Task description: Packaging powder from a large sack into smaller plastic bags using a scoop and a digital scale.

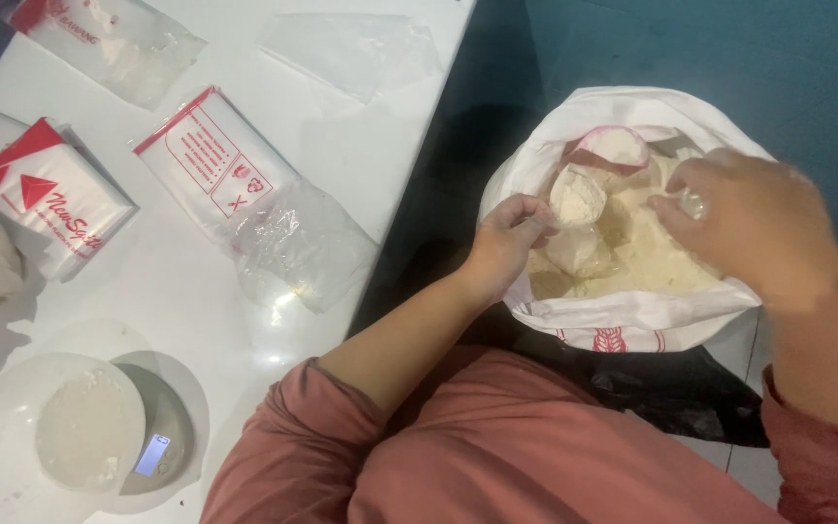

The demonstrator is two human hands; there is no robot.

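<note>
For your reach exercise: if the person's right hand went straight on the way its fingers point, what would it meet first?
Probably the small clear bag of flour held by the left hand; the right hand points toward it over the sack, though depth is unclear.

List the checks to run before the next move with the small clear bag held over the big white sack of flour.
1. Left hand grips the small clear plastic bag at its mouth: ok.
2. Bag stays above the large white sack of pale flour: ok.
3. Right hand is inside the sack opening; what it holds: cannot tell.
4. Pink scoop lies in the sack within reach: ok.
5. Round white bowl sits on the small digital scale: ok.
6. Scale reading: cannot tell.
</note>
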